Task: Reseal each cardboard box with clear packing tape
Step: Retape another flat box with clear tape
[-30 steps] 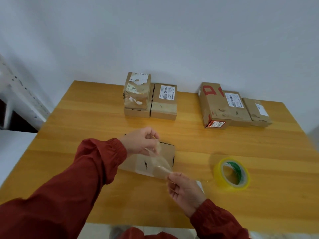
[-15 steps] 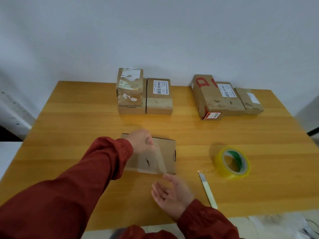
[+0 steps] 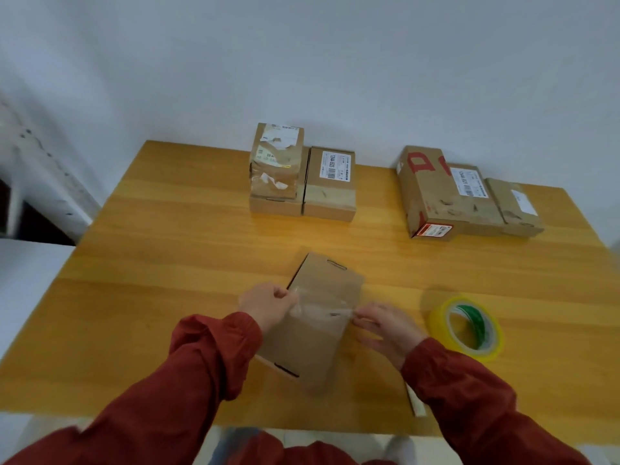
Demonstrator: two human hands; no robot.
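A flat cardboard box (image 3: 318, 317) lies on the wooden worktop (image 3: 167, 263), turned at a slant. A strip of clear tape (image 3: 318, 308) stretches across its top face. The left hand (image 3: 265, 305) pinches one end of the strip at the box's left edge, fingers curled round it. The right hand (image 3: 385, 327) pinches the other end at the box's right edge. Whether the strip is already stuck down cannot be told. A yellow tape roll (image 3: 466, 327) stands tilted to the right of the box, near the right hand. Beyond the box, by the wall, sit two groups of sealed parcels (image 3: 330, 182), well apart from it.
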